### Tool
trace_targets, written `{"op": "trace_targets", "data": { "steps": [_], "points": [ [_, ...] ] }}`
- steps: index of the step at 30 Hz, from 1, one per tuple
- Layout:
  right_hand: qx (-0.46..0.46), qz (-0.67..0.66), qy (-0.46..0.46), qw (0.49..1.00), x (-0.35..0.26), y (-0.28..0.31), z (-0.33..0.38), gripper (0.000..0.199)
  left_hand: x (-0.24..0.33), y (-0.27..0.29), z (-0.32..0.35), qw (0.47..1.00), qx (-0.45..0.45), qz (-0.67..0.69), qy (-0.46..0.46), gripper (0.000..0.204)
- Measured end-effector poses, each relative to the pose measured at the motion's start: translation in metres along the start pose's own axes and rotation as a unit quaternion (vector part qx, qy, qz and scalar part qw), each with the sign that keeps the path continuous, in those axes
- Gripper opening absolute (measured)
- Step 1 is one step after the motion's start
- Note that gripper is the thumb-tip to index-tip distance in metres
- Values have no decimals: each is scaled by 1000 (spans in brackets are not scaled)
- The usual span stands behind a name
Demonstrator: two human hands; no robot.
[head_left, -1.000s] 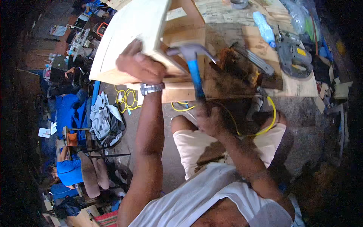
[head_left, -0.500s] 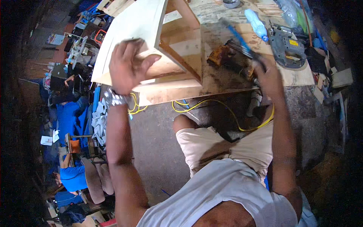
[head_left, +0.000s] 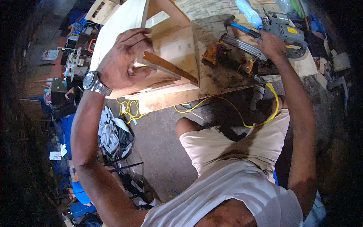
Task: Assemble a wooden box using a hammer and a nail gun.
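My left hand [head_left: 130, 56], with a metal watch on its wrist, is closed round the edge of an open wooden box [head_left: 174, 43] with pale panels. Its thumb lies by a brown-edged strip of the box, and its palm hides part of the near corner. On the right, my right hand [head_left: 273, 46] is closed on the black grip of a hammer [head_left: 242, 28] with a blue shaft. The hammer's head points to the far left. Beside it on the worktable lies a worn orange-brown nail gun [head_left: 245, 47] with a silver magazine, joined to a yellow hose [head_left: 273, 92].
Right of the hammer sit a grey power tool [head_left: 289, 34] and a pale blue plastic bottle [head_left: 248, 14]. The worktable's front edge [head_left: 159, 104] crosses below the box. Hose loops and a grey cloth heap [head_left: 115, 132] lie lower left. Another person in blue [head_left: 81, 195] is at the lower left.
My left hand has gone from hovering, fingers spread, to gripping the box edge. My right hand, with the hammer, has moved farther up the table. The view has shifted slightly.
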State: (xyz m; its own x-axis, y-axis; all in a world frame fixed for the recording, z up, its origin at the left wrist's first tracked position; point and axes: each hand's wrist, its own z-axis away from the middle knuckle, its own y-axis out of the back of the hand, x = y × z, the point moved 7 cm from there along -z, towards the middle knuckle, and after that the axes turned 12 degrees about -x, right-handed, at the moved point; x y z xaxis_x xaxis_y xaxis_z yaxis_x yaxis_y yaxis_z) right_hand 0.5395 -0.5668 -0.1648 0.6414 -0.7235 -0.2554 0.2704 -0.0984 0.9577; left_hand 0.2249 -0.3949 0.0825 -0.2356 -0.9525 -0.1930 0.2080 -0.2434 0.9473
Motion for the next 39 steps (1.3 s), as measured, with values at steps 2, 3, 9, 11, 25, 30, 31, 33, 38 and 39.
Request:
{"op": "trace_targets", "data": {
  "steps": [2,3,9,11,25,30,31,33,38,39],
  "points": [
    [-17,42,-3,999,-3,-20,-7,45,1,0,1,999,39,21,-12,45],
    [109,77,48,990,-18,-14,1,43,1,0,1,999,33,21,-11,45],
    [-1,109,119,987,-112,-77,33,36,-1,-3,4,996,81,24,-39,44],
    [-31,66,136,988,-128,-74,42,36,-6,-8,10,995,82,42,-34,44],
    [-61,3,197,978,-156,-1,203,55,5,-5,28,986,137,39,-84,29],
    [43,82,366,926,-197,-7,268,72,2,-13,26,984,152,54,-69,30],
    [58,67,371,924,-202,-7,270,73,0,-13,27,982,168,53,-62,31],
    [70,56,369,925,-212,-8,273,70,0,-14,27,980,179,47,-78,32],
    [61,73,354,930,-221,-22,271,68,-3,-17,28,977,185,55,-96,32],
    [69,73,361,927,-223,-23,272,68,-3,-17,28,979,178,47,-87,32]
  ]
}}
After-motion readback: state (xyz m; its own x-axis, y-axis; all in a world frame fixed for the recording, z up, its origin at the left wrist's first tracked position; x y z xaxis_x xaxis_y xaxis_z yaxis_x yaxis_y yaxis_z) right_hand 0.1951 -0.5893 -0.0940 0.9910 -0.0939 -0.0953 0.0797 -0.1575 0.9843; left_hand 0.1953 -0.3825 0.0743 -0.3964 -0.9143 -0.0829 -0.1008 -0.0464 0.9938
